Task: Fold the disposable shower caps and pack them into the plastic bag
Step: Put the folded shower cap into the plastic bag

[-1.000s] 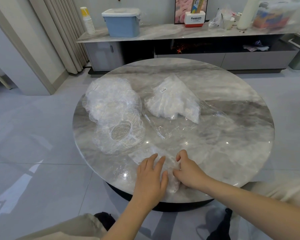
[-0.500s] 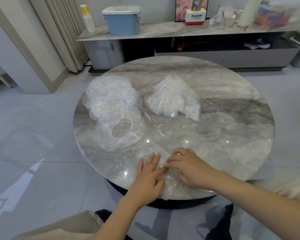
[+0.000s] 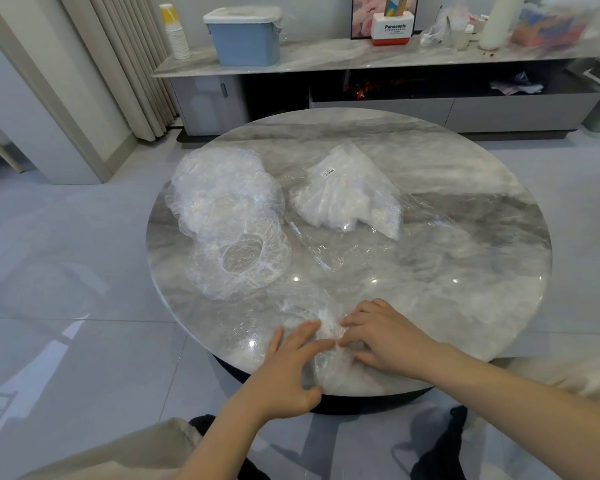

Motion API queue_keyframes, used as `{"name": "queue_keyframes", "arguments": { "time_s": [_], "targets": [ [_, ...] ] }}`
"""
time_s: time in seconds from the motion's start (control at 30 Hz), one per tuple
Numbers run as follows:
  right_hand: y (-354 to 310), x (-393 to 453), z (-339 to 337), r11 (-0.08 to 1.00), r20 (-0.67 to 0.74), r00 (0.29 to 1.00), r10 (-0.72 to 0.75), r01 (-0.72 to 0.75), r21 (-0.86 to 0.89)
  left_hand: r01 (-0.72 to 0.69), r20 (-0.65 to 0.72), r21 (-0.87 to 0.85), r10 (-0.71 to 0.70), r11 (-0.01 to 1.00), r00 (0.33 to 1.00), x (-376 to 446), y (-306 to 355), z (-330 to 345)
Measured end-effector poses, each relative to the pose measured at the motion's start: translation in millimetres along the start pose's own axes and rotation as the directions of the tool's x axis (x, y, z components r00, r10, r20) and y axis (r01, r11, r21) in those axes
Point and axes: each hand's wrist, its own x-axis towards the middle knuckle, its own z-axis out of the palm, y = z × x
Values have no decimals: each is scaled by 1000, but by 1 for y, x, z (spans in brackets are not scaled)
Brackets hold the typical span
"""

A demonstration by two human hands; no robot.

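Observation:
A clear shower cap (image 3: 329, 367) lies crumpled at the near edge of the round marble table (image 3: 465, 271). My left hand (image 3: 288, 368) rests on its left side with fingers stretched out flat. My right hand (image 3: 381, 336) presses its right side, fingers spread and slightly bent, fingertips close to the left hand's. A pile of unfolded clear caps (image 3: 229, 220) sits at the table's left. The plastic bag (image 3: 347, 195), partly filled with white folded caps, lies behind the middle, its clear mouth (image 3: 326, 247) spread toward me.
A low marble-topped cabinet (image 3: 361, 57) stands behind the table with a blue lidded box (image 3: 246, 34), a stack of paper cups (image 3: 175, 32) and a white Panasonic box (image 3: 394, 27). Curtains (image 3: 118, 64) hang at the left. My knees show below.
Both hands slid together over the cap at the near edge; my right hand moved left across it and now presses it, fingertips almost meeting the left hand's. The view shifted slightly.

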Motion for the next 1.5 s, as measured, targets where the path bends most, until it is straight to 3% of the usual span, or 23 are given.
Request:
{"name": "queue_keyframes", "arguments": {
  "time_s": [0.07,0.17,0.3,0.43,0.57,0.73,0.9,1.1,1.23,1.33,1.37,1.43,1.5],
  "targets": [
    [0,1,3,1000,-67,998,5,-5,2,5,7,-23,-5,1000,1000,0,-1,-1],
    [-1,2,1,995,-34,996,77,-75,61,29,6,-62,-28,998,1000,2,-2,-2],
    [-1,2,-1,984,-28,993,119,-114,138,91,-77,-238,-112,967,991,6,3,-4],
    [-5,2,-4,969,-27,997,70,-62,240,198,-143,-556,-327,807,934,7,9,-9],
    [-6,2,-5,950,8,996,93,-91,299,235,-182,-671,-464,703,867,10,11,-14],
    [-9,9,10,872,36,948,316,-305,384,335,-227,-635,-582,696,780,19,8,-10],
    [-16,14,17,800,72,884,462,-450,397,473,-297,-381,-589,795,752,28,9,-7],
    [-23,14,18,828,37,862,505,-497,259,522,-414,-119,-521,844,747,33,11,-4],
    [-22,12,17,814,41,857,514,-502,293,477,-563,-38,-413,878,716,29,10,-1],
    [-21,13,16,803,37,858,513,-495,333,250,-758,147,-53,957,650,26,0,6],
    [-21,13,16,802,36,858,512,-492,337,174,-757,233,66,957,650,26,0,8],
    [-20,13,16,803,32,860,509,-488,342,56,-670,335,197,940,716,26,1,13],
    [-20,12,16,812,1,860,510,-482,328,37,-526,387,188,922,829,24,1,23]
  ]
}}
